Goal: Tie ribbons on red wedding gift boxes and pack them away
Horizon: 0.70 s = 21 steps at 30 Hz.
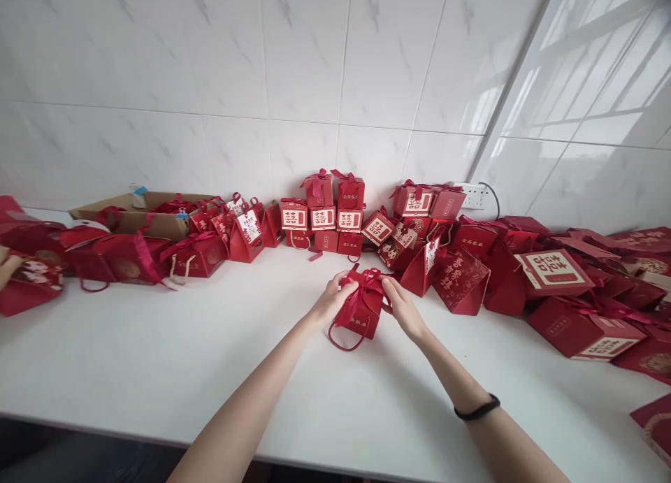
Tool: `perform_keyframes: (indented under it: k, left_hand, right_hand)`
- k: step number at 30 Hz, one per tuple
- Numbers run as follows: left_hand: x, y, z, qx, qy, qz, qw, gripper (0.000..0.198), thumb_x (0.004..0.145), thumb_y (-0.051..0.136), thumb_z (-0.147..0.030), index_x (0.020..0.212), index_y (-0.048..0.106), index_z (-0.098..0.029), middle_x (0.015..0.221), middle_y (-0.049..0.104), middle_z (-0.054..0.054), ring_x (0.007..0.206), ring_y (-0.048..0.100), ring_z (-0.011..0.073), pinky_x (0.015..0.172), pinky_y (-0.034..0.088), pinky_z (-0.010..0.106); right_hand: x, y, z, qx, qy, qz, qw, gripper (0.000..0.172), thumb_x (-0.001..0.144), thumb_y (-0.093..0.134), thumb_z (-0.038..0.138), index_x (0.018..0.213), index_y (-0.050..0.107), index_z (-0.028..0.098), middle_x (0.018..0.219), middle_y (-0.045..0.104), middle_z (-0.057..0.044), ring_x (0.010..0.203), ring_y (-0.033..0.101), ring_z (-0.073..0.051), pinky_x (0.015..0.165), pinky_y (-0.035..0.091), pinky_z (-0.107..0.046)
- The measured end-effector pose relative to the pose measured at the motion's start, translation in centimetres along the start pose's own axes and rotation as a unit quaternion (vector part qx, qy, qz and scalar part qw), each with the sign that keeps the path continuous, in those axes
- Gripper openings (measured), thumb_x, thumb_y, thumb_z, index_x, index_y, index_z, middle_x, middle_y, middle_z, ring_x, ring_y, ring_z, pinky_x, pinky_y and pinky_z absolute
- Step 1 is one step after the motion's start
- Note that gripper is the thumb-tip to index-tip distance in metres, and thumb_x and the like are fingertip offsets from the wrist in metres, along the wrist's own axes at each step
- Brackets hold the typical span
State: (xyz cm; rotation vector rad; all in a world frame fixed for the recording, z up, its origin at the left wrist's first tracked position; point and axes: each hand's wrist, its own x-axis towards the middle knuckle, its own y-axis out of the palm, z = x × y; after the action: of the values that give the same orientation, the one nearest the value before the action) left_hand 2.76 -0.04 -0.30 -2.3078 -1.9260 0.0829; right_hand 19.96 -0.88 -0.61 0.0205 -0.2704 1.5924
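Observation:
A small red gift box (361, 319) with a ribbon bow (367, 282) on top and a red cord handle (346, 348) rests on the white table in front of me. My left hand (335, 298) grips its left side, the thumb lying by the bow. From the right, my right hand (402, 307) holds the box, with fingers against its upper edge. Some fingertips are hidden behind the box and ribbon.
Stacked red boxes (322, 218) stand against the tiled wall behind. Many more boxes (556, 270) crowd the right side. At left are more red boxes (136, 258) and a cardboard carton (99, 207). Another person's hand (7, 265) shows at the left edge. A power strip (473, 196) sits by the wall.

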Motion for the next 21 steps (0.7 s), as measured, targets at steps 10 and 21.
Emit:
perform_keyframes:
  k: [10,21]
  left_hand:
    - [-1.3,0.2,2.5,0.126,0.284,0.037,0.95,0.061,0.077,0.058,-0.033,0.13,0.03,-0.022,0.131,0.042,0.013,0.116,0.05,0.0274,0.1,0.043,0.044]
    - [-1.0,0.5,3.4,0.165,0.276,-0.053,0.945,0.054,0.078,0.06,-0.041,0.121,0.032,-0.023,0.131,0.043,0.012,0.122,0.046,0.0251,0.095,0.046,0.042]
  right_hand:
    - [-2.4,-0.9,-0.5,0.017,-0.185,0.023,0.982,0.044,0.08,0.049,0.064,0.098,0.052,0.024,0.122,0.056,-0.008,0.11,0.055,-0.025,0.088,0.048,-0.037]
    - [-2.0,-1.3,0.0,0.077,-0.052,-0.06,0.994,0.034,0.076,0.063,0.048,0.068,0.047,0.019,0.11,0.061,-0.008,0.096,0.06,-0.022,0.08,0.049,-0.036]
